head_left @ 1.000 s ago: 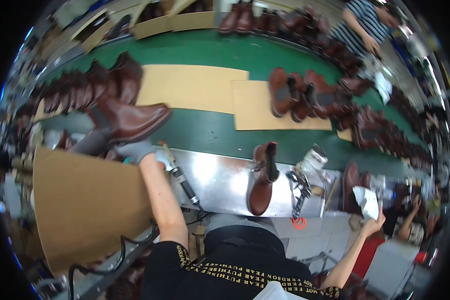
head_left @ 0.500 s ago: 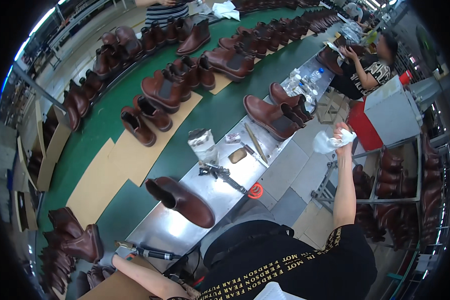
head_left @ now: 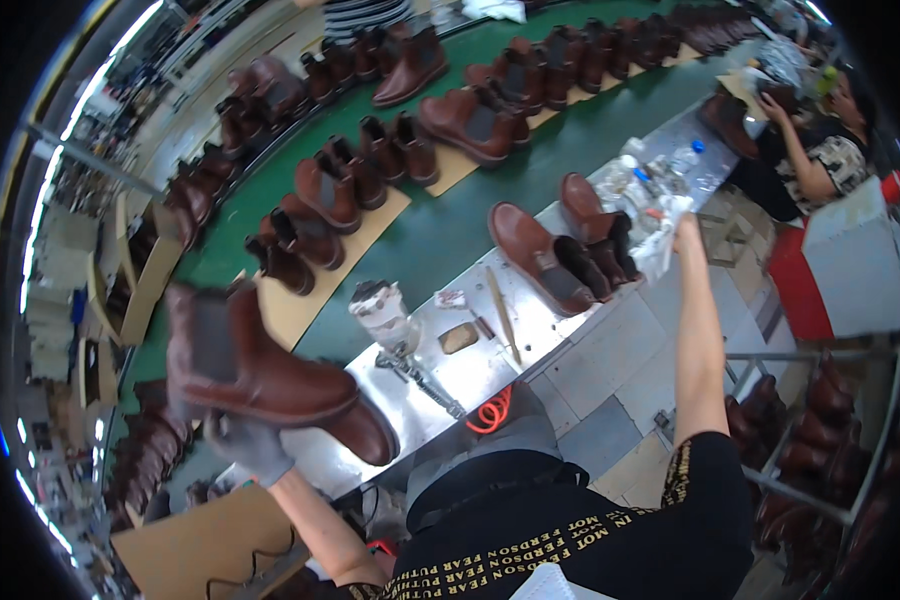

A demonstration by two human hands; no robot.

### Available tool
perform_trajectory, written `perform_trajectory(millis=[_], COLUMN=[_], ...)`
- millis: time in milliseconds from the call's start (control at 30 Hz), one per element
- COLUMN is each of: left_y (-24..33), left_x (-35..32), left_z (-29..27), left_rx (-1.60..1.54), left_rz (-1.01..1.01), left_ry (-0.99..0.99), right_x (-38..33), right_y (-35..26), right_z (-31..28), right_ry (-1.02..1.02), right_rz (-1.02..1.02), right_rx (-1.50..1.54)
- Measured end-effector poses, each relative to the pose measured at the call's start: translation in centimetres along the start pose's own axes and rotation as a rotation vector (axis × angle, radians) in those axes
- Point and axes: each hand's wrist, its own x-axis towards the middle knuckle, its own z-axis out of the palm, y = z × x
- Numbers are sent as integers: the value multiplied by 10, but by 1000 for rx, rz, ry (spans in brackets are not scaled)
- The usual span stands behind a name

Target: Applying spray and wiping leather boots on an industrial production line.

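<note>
My left hand, in a grey glove, grips a brown ankle boot from below, at its sole. The boot is raised over the left part of the metal bench, its toe pointing right. Partly behind it, another brown boot rests on the bench. My right arm stretches far forward, and my right hand is closed on a white cloth. That hand is beside several clear plastic bottles and to the right of a pair of brown boots. Its fingertips are partly hidden by the cloth.
On the metal bench lie a brown block, a thin stick, a black tool and a white-wrapped container. Rows of boots stand on the green conveyor. A co-worker sits at right, near a boot rack.
My left hand has come up from the lower left, now with a boot in it. My right hand has moved forward with the cloth, to the bottles. The view has shifted.
</note>
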Motion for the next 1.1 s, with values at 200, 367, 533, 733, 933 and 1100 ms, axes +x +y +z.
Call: perform_trajectory(millis=[200,367,533,733,933,1100], left_y=[-55,-68,-60,22,22,27], left_x=[-45,-70,-53,-66,-81,-66], left_z=[11,3,-11,-36,-166,-178], left_rx=[49,793,-60,326,284,40], left_rz=[-83,39,-137,297,338,407], left_ry=[-90,-188,-162,-63,141,250], right_x=[-162,-127,96,47,-164,-95], right_y=[66,53,-7,30,34,30], right_z=[14,30,-78,-34,31,-9], right_ry=[-191,-246,-342,-192,-23,-191], right_rz=[-949,-742,-2,-170,-1273,-844], right_rx=[-1025,-531,64,45,-899,-577])
